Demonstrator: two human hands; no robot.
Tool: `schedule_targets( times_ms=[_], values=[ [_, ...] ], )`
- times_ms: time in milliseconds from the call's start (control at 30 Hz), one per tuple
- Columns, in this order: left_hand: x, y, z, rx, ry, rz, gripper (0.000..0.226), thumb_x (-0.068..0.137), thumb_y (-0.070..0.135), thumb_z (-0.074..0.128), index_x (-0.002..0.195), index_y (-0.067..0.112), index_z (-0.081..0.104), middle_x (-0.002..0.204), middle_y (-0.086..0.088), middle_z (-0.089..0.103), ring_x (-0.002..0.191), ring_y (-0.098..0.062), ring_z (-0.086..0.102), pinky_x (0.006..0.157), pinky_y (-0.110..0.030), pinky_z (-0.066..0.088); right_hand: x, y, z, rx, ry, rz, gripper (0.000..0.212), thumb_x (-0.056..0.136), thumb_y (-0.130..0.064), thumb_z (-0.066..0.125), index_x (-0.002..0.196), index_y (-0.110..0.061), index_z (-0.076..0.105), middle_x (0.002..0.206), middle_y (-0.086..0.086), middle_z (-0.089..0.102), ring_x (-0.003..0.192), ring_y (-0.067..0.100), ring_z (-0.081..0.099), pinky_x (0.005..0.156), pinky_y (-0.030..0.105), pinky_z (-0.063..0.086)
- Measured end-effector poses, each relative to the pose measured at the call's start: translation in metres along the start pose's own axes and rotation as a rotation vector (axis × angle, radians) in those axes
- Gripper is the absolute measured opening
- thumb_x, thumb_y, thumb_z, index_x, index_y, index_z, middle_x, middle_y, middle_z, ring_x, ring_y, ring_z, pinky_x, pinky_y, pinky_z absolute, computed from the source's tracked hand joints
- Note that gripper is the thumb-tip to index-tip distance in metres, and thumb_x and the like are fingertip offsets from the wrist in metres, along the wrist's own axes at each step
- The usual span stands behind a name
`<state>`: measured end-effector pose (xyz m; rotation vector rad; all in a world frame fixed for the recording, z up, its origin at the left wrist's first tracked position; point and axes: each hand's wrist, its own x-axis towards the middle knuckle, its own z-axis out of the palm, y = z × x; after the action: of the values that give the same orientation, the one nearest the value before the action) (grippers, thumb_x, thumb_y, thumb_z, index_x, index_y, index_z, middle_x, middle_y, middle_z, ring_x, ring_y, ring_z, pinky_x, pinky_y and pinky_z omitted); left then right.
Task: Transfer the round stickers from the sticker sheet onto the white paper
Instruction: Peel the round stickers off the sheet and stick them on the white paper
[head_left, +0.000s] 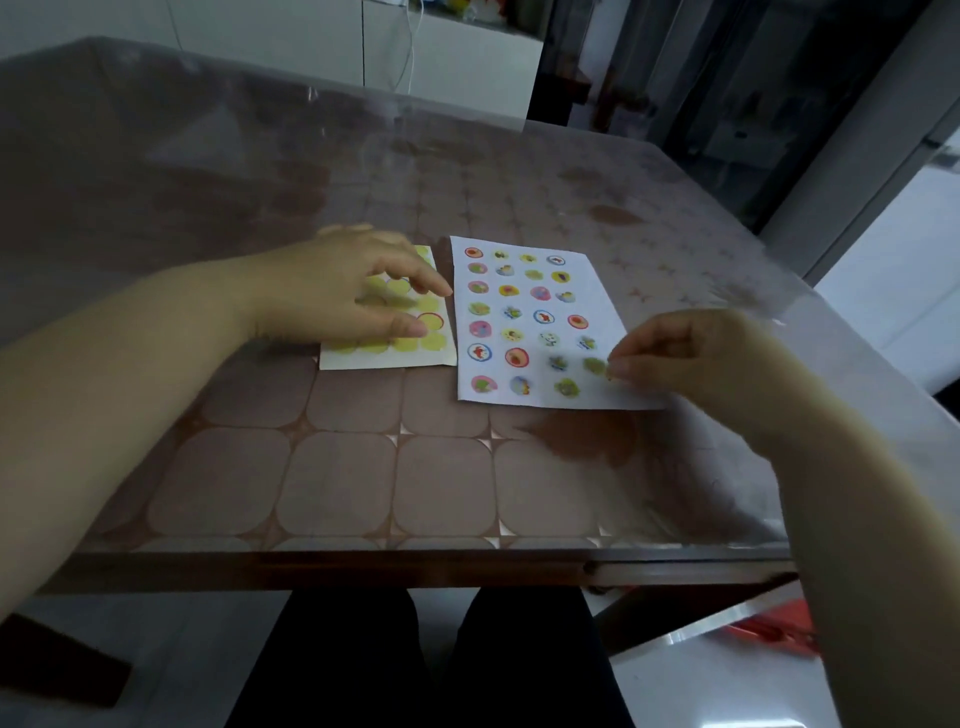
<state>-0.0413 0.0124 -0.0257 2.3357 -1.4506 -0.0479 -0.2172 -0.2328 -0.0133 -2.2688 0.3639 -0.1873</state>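
A brown table (363, 467), patterned with rounded squares under a clear glossy cover, filled the dim room. Beyond its far edge stood white cabinets (467, 67), with a thin white cable (413, 47) hanging before them. Past its far right corner was a dark doorway (701, 78). Below the table showed pale floor (701, 691), with something red (769, 631) under its right side.

A clear plastic cover (363, 467), smooth and glossy, lies over the table (415, 569) and catches pale reflections; the brown patterned layer beneath it reads as flat (cloth or print, I cannot tell which). The white paper (602, 317) looks thin and matt. The sticker sheet (384, 358) is a yellowish backing with a faint waxy sheen. The round stickers (517, 357) are colour-printed, their finish too blurred to judge. The table's front edge looks like dark wood, its leg (691, 623) smooth bright metal
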Motion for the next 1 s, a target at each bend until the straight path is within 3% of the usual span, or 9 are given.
schedule_targets(
  times_ms=[167,267,367,567,667,767,900,1000],
  values=[
    [0.002,0.011,0.006,0.041,0.042,0.108,0.038,0.066,0.068,0.04,0.102,0.06,0.048,0.109,0.03,0.046,0.11,0.004,0.034,0.096,-0.004,0.009,-0.004,0.007,0.003,0.017,0.031,0.039,0.003,0.072,-0.028,0.074,0.069,-0.027,0.073,0.069,-0.006,0.069,0.056,-0.001,0.055,0.051,0.004,0.04],
    [0.002,0.014,0.01,0.056,0.041,0.173,0.034,0.071,0.065,0.042,0.102,0.056,0.053,0.114,0.024,0.05,0.112,0.002,0.034,0.099,-0.01,0.011,-0.003,0.005,0.003,-0.013,0.01,0.06,0.006,0.071,-0.029,0.075,0.065,-0.03,0.073,0.068,-0.007,0.068,0.054,-0.004,0.055,0.052,0.005,0.04],
    [0.002,0.016,0.012,0.069,0.045,0.206,0.033,0.072,0.063,0.042,0.101,0.054,0.055,0.115,0.023,0.05,0.111,0.003,0.032,0.098,-0.007,0.008,-0.001,0.005,0.002,-0.069,0.004,0.089,0.006,0.07,-0.03,0.076,0.066,-0.03,0.072,0.065,-0.013,0.063,0.056,-0.006,0.053,0.054,0.009,0.038],
    [0.003,0.013,0.013,0.067,0.049,0.198,0.033,0.071,0.065,0.043,0.1,0.055,0.054,0.11,0.029,0.052,0.11,0.004,0.033,0.099,-0.008,0.008,0.005,0.007,0.006,-0.104,-0.007,0.092,0.01,0.068,-0.025,0.08,0.066,-0.027,0.07,0.04,-0.019,0.052,0.053,0.004,0.045,0.042,0.006,0.031],
    [0.004,0.011,0.013,0.044,0.041,0.187,0.035,0.069,0.065,0.043,0.101,0.055,0.053,0.107,0.036,0.051,0.11,0.01,0.032,0.101,-0.01,0.007,0.007,0.007,0.005,-0.106,-0.012,0.07,0.018,0.065,-0.024,0.082,0.073,-0.027,0.066,0.055,-0.017,0.059,0.061,0.006,0.048,0.051,0.008,0.035],
    [0.004,0.01,0.014,0.05,0.055,0.174,0.039,0.066,0.066,0.042,0.101,0.054,0.054,0.104,0.034,0.05,0.11,0.011,0.032,0.101,-0.009,0.005,0.013,0.009,0.002,-0.135,-0.012,0.083,0.042,0.057,-0.027,0.085,0.086,-0.03,0.054,0.085,-0.007,0.059,0.074,0.012,0.052,0.071,0.029,0.044],
    [0.005,0.007,0.013,0.033,0.024,0.14,0.036,0.06,0.069,0.043,0.095,0.062,0.049,0.107,0.032,0.049,0.112,0.02,0.029,0.101,-0.005,0.0,0.018,0.009,-0.002,-0.122,-0.082,0.109,0.037,0.063,-0.027,0.082,0.086,-0.028,0.053,0.088,-0.003,0.059,0.077,0.014,0.054,0.068,0.031,0.044],
    [0.006,0.001,0.013,0.023,0.013,0.14,0.041,0.06,0.072,0.044,0.098,0.059,0.054,0.109,0.034,0.051,0.114,0.026,0.026,0.103,-0.006,-0.004,0.021,0.009,-0.004,-0.179,-0.082,0.067,0.031,0.065,-0.023,0.081,0.083,-0.024,0.056,0.083,-0.003,0.059,0.07,0.013,0.051,0.064,0.028,0.041]
  ],
)
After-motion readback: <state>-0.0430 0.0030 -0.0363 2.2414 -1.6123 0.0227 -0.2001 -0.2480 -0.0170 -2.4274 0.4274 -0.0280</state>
